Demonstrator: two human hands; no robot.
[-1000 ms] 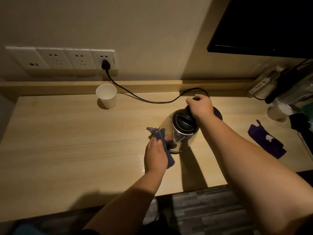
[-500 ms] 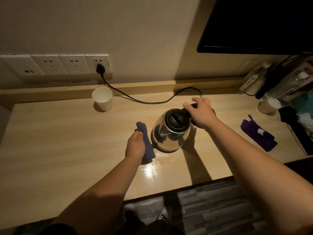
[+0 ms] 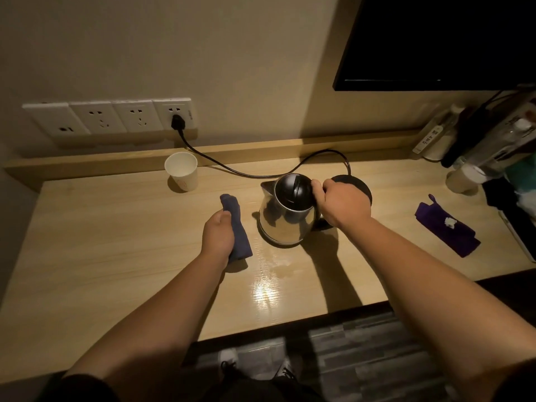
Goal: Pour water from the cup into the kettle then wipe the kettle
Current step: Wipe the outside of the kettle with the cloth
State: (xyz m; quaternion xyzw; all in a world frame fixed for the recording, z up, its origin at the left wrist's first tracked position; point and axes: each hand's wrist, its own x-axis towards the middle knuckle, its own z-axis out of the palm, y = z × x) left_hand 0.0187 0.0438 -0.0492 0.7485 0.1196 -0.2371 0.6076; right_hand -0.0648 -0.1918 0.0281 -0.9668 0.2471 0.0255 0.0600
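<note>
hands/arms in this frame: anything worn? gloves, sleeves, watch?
No gloves, rings or watch visible. The left hand and right hand are bare, and both forearms are bare up to the frame's bottom edge. A dark sleeve edge seems to show at the lower left corner; too dim to be sure.

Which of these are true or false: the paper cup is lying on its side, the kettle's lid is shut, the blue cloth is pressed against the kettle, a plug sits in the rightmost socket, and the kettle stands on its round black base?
1. The paper cup lies on its side. False: it stands upright near the back ledge.
2. The lid of the kettle is shut. True.
3. The left hand presses the blue cloth against the kettle. False: the cloth rests on the table, apart from the kettle.
4. A plug sits in the rightmost socket. True.
5. The kettle stands on its black base. False: it stands on the table beside the base, with the right hand at its handle.
</note>
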